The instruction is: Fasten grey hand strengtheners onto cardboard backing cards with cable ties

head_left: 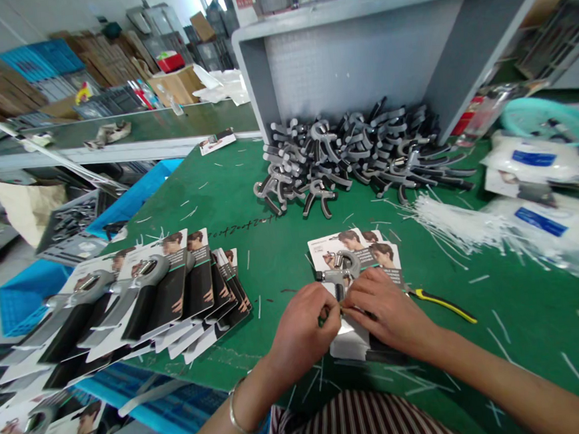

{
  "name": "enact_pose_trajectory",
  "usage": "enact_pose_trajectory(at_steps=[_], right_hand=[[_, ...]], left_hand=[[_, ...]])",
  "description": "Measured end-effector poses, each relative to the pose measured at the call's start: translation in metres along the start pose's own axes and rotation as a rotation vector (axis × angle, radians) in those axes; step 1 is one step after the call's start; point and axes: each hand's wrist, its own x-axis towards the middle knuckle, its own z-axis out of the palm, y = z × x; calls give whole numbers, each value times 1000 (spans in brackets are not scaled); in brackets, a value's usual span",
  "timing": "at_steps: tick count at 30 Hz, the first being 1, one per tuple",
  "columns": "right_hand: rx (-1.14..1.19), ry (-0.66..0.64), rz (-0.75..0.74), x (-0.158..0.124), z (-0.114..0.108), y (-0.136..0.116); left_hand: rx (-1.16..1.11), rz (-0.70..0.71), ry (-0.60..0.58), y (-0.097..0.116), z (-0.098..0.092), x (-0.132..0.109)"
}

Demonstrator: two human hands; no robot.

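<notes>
Head view: the left hand and right hand meet over a grey-and-black hand gripper lying on a printed backing card. The fingers of both hands curl inward, tips close together at the gripper's lower handle; the contact is hidden, so I cannot tell whether they pinch it or something thin. Yellow-and-black pliers lie just beside the right hand. Loose grippers are heaped against a grey shelf unit, near white cable ties. A stack of carded grippers lies left of the hands on the green workbench. A metal bangle circles the left wrist.
</notes>
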Motion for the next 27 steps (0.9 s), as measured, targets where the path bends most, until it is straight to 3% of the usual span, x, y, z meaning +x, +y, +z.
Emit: enact_pose_trajectory(at_steps=[3,5,8,12,18,20,23,27], right_hand=[[26,30,53,-5,2,6],[65,57,83,-8,5,9],[123,83,80,-6,11,8],[183,86,49,0,17,4],[223,118,11,-10,23,13],[205,130,29,-20,21,18],[127,128,89,-48,11,29],[-153,255,409,-108,1,63]], left_hand=[[-284,-131,27,-6,2,-1],[-357,-142,10,-8,8,-6],[-300,-106,18,-9,22,-17],[-159,-133,137,-12,40,-28],[-77,-97,195,-24,49,-30],[-78,-81,210,-25,48,-28],[-172,-106,138,-26,40,-24],[-294,-326,114,-31,27,-15]])
